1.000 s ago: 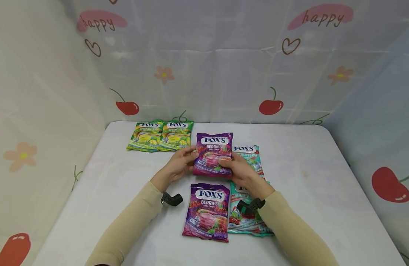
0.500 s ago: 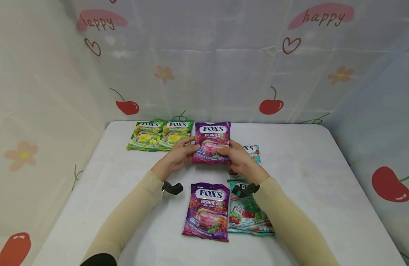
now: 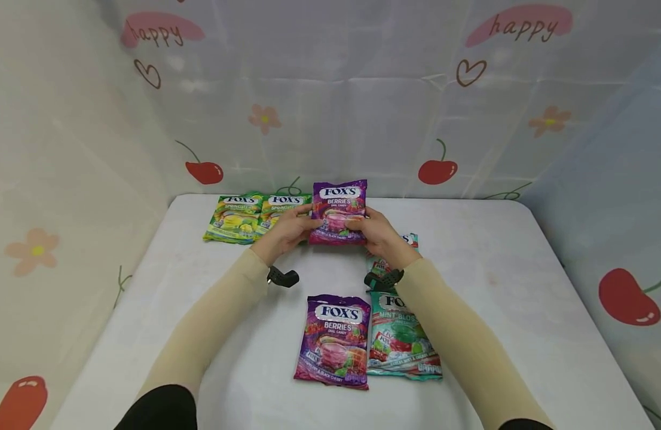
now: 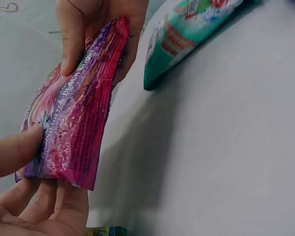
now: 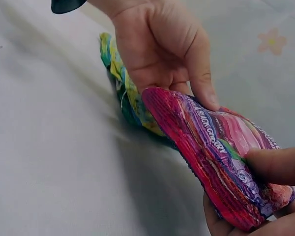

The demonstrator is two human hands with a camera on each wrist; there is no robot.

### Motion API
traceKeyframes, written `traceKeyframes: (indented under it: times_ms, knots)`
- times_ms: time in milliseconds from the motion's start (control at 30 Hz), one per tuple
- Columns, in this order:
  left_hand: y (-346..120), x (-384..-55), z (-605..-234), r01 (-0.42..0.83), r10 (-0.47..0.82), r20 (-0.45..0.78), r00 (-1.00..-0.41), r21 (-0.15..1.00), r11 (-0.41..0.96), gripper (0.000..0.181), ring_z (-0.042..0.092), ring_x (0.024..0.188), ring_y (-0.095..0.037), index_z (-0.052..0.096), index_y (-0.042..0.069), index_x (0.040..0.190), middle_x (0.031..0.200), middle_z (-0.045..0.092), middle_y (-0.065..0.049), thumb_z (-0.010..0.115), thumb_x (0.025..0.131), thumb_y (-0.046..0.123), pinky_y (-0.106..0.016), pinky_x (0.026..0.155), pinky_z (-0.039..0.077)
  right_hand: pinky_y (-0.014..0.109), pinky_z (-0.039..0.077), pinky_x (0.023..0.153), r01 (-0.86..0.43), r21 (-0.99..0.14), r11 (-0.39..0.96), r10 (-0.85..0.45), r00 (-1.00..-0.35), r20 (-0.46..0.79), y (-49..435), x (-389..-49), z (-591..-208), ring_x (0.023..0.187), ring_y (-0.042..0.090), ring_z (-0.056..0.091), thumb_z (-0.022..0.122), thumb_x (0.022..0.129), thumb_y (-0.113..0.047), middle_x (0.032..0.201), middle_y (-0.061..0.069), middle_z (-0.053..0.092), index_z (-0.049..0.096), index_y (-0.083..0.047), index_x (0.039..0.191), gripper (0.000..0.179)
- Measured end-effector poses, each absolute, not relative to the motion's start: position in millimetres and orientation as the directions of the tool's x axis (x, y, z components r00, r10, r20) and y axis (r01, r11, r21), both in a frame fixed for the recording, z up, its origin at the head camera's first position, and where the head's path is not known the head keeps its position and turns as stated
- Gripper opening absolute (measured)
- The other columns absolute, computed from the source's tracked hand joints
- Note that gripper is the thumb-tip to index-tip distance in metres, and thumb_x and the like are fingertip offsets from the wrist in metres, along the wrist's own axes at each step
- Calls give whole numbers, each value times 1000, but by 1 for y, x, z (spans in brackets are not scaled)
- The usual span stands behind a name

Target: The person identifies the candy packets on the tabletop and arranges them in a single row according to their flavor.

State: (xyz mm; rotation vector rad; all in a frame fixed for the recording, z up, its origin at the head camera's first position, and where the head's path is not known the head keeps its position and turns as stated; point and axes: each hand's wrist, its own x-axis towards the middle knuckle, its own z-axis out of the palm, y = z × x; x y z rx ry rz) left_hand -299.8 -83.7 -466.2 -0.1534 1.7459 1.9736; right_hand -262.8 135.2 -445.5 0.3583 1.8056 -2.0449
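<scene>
Head view: left of centre, green bags [image 3: 230,221] lie on the counter [image 3: 486,298]; at mid-frame, the left hand [image 3: 288,230] pinches the left side of a raised purple candy bag [image 3: 338,209], the right hand [image 3: 383,236] its right; teal bags [image 3: 400,337] lie lower right.

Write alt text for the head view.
A person's left hand and right hand hold a purple Fox's Berries bag above the far side of a white table, right of two yellow-green bags. Nearer lie another purple bag and, on its right, two teal bags, partly hidden by the right arm.
</scene>
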Motion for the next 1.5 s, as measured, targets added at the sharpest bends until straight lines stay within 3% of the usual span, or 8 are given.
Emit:
traceKeyframes:
  times_ms: [200, 500, 767, 1200, 1500]
  knots:
    - [-85, -312, -467, -462, 215, -450, -867, 887, -8, 62, 63, 126, -27, 46, 17, 156, 150, 54, -15, 67, 99, 5, -42, 107, 54, 41, 45, 113, 460, -885, -68, -61, -888, -456, 130, -278, -453, 129, 26, 51, 65, 100, -8, 152, 13, 48, 30, -13, 162, 71]
    - [-90, -316, -469, -427, 116, -435, -893, 900, 87, 51, 59, 133, -31, 52, 6, 150, 150, 53, -18, 64, 100, 5, -44, 109, 52, 41, 46, 113, 440, -896, 56, 17, -898, -440, 121, -296, -465, 129, 28, 52, 69, 97, -6, 148, 18, 51, 41, -6, 155, 64]
    - [-89, -315, -472, -402, 49, -416, -908, 898, 181, 42, 57, 135, -32, 62, 3, 141, 151, 52, -19, 66, 99, 3, -46, 109, 52, 43, 42, 119, 466, -874, 141, 40, -884, -465, 122, -298, -472, 141, 31, 45, 72, 96, -8, 154, 18, 45, 38, -4, 157, 70]
    - [-89, -310, -470, -395, -48, -394, -918, 894, 213, 36, 60, 131, -31, 68, 5, 134, 148, 55, -17, 67, 98, 4, -43, 106, 54, 43, 47, 114, 463, -826, 320, 117, -885, -451, 114, -299, -470, 128, 29, 51, 78, 92, -16, 143, 17, 53, 51, 3, 142, 60]
    - [-96, -306, -467, -349, -62, -344, -937, 915, 204, 32, 67, 111, -25, 73, 2, 125, 134, 65, -17, 71, 94, 4, -36, 94, 61, 42, 48, 113, 488, -802, 346, 145, -872, -468, 115, -301, -468, 125, 27, 52, 77, 93, -14, 142, 17, 54, 50, 3, 143, 59]
